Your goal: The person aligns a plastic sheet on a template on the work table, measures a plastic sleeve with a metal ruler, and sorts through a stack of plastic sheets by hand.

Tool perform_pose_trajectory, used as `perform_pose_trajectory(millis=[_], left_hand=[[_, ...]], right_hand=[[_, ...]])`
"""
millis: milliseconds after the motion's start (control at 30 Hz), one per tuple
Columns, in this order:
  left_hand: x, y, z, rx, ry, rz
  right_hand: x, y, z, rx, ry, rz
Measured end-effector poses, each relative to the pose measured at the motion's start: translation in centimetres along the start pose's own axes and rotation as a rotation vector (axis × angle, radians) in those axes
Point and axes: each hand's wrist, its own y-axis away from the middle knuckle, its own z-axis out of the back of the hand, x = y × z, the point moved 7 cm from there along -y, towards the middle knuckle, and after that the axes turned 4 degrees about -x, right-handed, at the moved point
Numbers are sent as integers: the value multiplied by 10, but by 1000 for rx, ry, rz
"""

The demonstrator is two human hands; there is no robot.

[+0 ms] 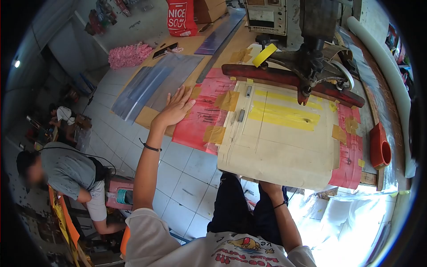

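My left hand (178, 107) lies flat with fingers spread, where the stacked clear plastic sheets (155, 82) meet a red sheet (200, 111). Below the front edge of a cream board (280, 155), my right hand (270, 188) is partly visible; the board hides its fingers. Pencil lines, yellow tape strips (284, 116) and two small metal pieces (241, 115) mark the board's top. Brown tape patches (215, 134) join it to the red sheet. Over the board's far side hangs the long reddish bar (267, 76) of a press machine (318, 40).
A yellow ring (264, 55) hangs by the bar. At the right edge sits a red holder (380, 147). Farther back are a phone (165, 50), a pink bundle (130, 55) and a red bag (181, 20). Another person (75, 169) bends over work at left.
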Motion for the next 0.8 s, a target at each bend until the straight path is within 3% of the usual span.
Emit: perform_pose_trajectory(millis=[133, 233, 333, 800], left_hand=[[7, -8, 3, 26, 106, -13], [0, -13, 9, 65, 80, 32], [-28, -22, 19, -84, 33, -27], [-27, -17, -2, -125, -54, 20]], right_hand=[[14, -11, 15, -123, 68, 53], [9, -10, 6, -43, -18, -19], [4, -4, -1, -8, 32, -25], [1, -5, -3, 26, 3, -57]])
